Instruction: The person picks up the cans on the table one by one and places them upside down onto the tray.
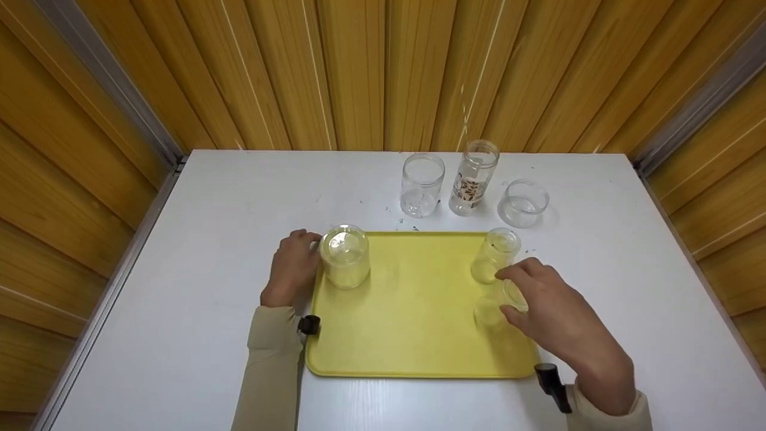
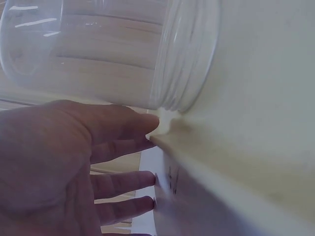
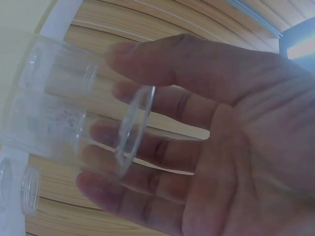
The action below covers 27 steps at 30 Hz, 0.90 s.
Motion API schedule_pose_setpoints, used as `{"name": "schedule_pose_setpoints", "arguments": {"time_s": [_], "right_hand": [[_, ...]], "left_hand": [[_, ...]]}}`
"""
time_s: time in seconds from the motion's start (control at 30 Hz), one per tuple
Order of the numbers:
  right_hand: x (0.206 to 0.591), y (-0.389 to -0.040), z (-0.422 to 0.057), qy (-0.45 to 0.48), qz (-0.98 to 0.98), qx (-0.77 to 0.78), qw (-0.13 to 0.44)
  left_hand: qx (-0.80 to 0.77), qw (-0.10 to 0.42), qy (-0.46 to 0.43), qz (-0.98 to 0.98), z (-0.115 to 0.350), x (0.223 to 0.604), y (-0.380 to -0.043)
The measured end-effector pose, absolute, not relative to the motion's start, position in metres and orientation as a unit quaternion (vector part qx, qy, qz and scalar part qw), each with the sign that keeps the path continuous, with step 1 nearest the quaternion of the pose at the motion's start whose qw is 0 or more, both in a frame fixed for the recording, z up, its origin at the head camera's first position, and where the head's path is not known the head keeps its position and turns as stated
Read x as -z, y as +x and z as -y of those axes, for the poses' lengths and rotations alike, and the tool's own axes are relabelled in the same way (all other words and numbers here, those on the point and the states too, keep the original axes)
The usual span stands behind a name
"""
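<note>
A yellow tray [image 1: 413, 311] lies on the white table. My left hand [image 1: 291, 266] is at its left edge, fingers fairly straight, with the fingertips [image 2: 147, 178] against the outer side and the thumb right at the rim. Beside that thumb a wide clear jar [image 1: 346, 257] stands upside down, its threaded mouth [image 2: 184, 54] on the tray. Over the right side, my right hand [image 1: 556, 311] grips a clear cylindrical cup [image 1: 489, 312] near its upper end, thumb on one side and fingers on the other. Just behind this cup another clear cup [image 1: 495, 254] stands on the tray.
Behind the tray stand a tall clear jar [image 1: 422, 185], a bottle with a brown print [image 1: 473, 179] and a low clear bowl-like jar [image 1: 523, 203]. Wood-patterned walls [image 1: 359, 72] enclose the table at the back and sides.
</note>
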State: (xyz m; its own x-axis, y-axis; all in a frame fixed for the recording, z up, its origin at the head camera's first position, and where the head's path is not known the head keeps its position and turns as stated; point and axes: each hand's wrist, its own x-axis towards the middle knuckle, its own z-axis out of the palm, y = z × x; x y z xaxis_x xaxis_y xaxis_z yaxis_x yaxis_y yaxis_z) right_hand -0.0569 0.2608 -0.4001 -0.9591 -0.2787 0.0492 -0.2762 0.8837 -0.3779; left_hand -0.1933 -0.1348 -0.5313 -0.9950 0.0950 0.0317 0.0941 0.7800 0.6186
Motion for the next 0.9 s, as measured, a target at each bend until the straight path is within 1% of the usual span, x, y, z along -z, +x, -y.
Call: {"name": "schedule_pose_setpoints", "arguments": {"time_s": [0.43,0.73,0.9], "right_hand": [[0.4002,-0.056,-0.2616,-0.132,-0.972,0.189,0.039],[0.4045,-0.0594,-0.2589,-0.118,-0.977,0.17,0.056],[0.4065,-0.0613,-0.2594,-0.121,-0.977,0.169,0.056]], "left_hand": [[-0.318,0.007,0.041,-0.947,0.1359,0.5289,-0.1885],[-0.323,0.022,0.037,-0.946,0.1362,0.5287,-0.1885],[-0.324,0.018,0.042,-0.945,0.1364,0.5287,-0.1891]]}}
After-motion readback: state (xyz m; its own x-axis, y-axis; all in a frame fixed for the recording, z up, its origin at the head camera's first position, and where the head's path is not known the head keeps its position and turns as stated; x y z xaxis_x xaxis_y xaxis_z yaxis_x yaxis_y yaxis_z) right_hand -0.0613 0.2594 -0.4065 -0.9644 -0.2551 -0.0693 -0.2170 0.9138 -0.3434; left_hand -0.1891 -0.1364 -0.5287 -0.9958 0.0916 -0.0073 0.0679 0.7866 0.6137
